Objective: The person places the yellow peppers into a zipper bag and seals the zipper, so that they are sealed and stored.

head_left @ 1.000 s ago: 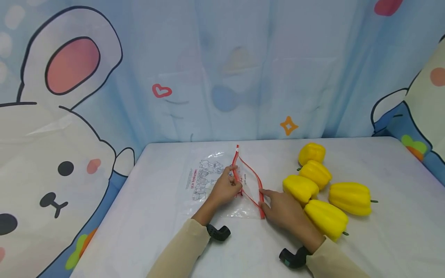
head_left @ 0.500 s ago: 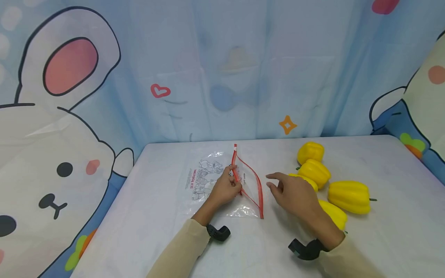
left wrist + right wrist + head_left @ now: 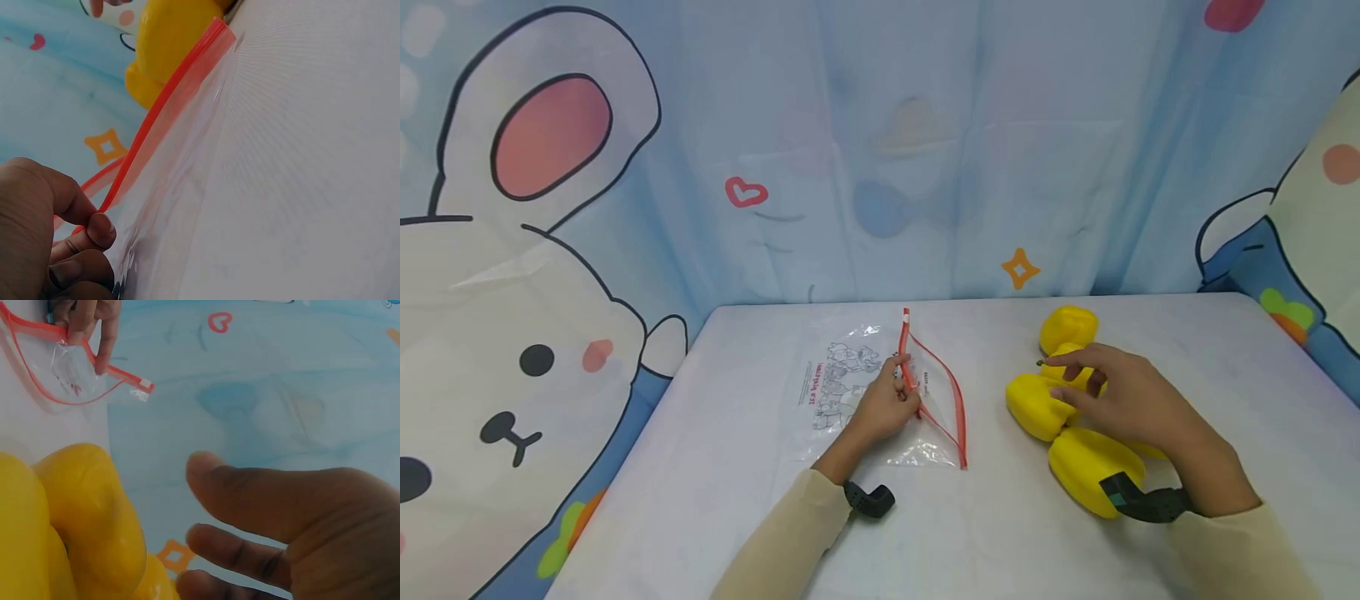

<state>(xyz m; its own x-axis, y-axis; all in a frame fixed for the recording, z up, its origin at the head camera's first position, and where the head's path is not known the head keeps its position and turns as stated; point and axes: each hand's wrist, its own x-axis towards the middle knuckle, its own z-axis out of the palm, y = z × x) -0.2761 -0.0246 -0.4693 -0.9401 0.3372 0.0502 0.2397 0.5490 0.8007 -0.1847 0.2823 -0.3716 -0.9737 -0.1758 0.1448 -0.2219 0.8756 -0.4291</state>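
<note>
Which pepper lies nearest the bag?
The leftmost pepper in the head view: its left side reaches closest to the bag, while the others visible there all start farther right.

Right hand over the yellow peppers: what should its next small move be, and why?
Probably lower the right hand and grasp a yellow pepper: in the head view it hovers over them holding nothing, while the left hand pinches the red edge of the clear bag, whose mouth gapes toward them.

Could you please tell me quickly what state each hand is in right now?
Left hand: closed, holding the red-edged bag.
Right hand: open, holding nothing, near the yellow peppers.
</note>
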